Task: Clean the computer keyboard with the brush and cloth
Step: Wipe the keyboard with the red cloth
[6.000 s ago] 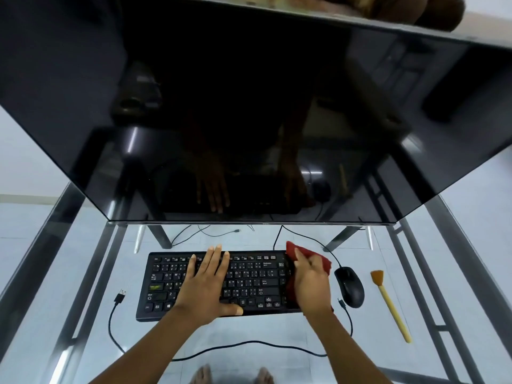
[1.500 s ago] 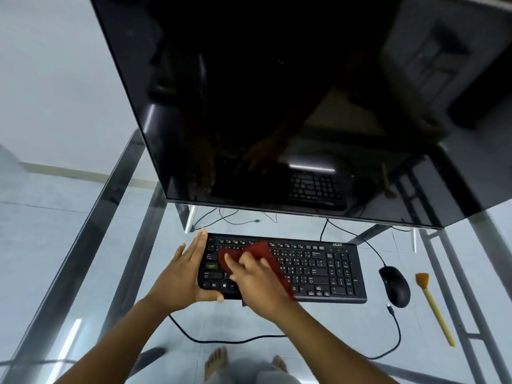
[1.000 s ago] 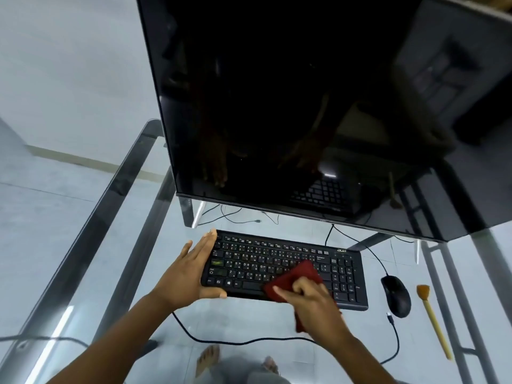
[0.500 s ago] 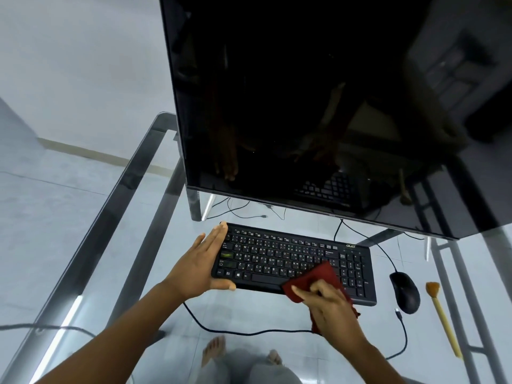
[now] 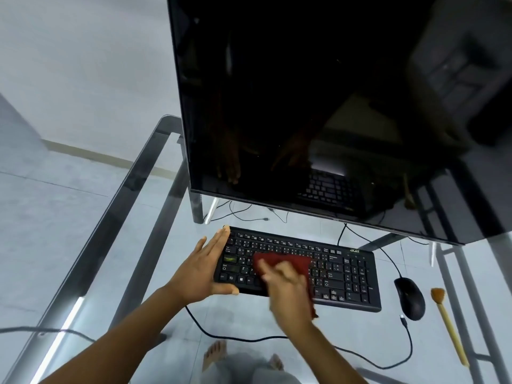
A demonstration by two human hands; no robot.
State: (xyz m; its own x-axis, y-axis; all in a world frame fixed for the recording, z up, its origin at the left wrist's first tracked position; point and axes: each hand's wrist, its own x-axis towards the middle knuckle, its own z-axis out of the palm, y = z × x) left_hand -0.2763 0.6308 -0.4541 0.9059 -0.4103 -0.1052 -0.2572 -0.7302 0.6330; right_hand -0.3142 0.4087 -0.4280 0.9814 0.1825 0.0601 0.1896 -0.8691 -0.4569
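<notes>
Cloth stage underway: right hand [image 5: 288,289] presses red cloth [image 5: 281,262] on keyboard [image 5: 340,275], flat-open left hand [image 5: 203,268] bracing its end; brush [image 5: 448,325] lies unused, likely done.

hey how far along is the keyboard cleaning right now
Brushing looks finished or paused: the brush lies on the glass table right of the mouse. In hand: the right hand presses the red cloth on the keyboard middle-left keys while the left hand braces its left end. Whether anything remains can't be told.
</notes>
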